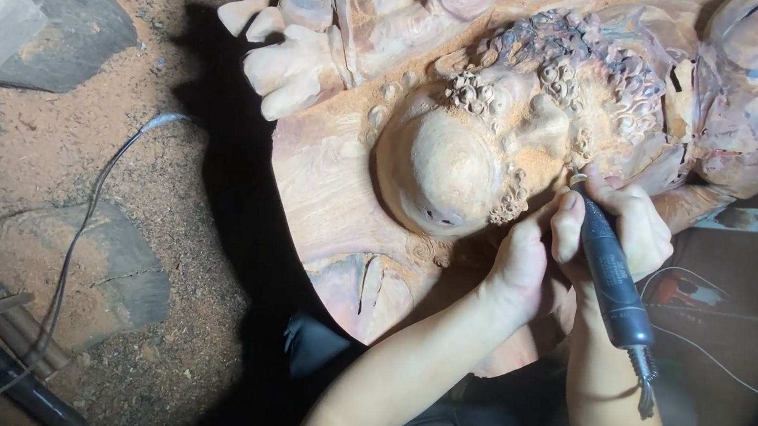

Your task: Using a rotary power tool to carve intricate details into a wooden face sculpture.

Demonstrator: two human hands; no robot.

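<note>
While the left hand [520, 259] rests, apparently curled, against the wooden carving [424, 161], the right hand's [627, 229] grip pinches a rotary tool [612, 275].

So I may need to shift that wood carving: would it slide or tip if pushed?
The carving looks like thick solid wood, so probably heavy and stiff. It lies broad and flat, so tipping seems unlikely. Its thin carved fingers might snap.

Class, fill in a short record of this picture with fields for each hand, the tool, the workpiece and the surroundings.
Right hand: grips a dark power carving tool like a pen.
Left hand: rests on the carving beside the right hand.
Tool: tip against the carving, cord trailing from its rear end.
Workpiece: pale wooden carving with a rounded dome and curly detail.
Surroundings: sawdust-covered floor, wood blocks, a grey cable.
</note>
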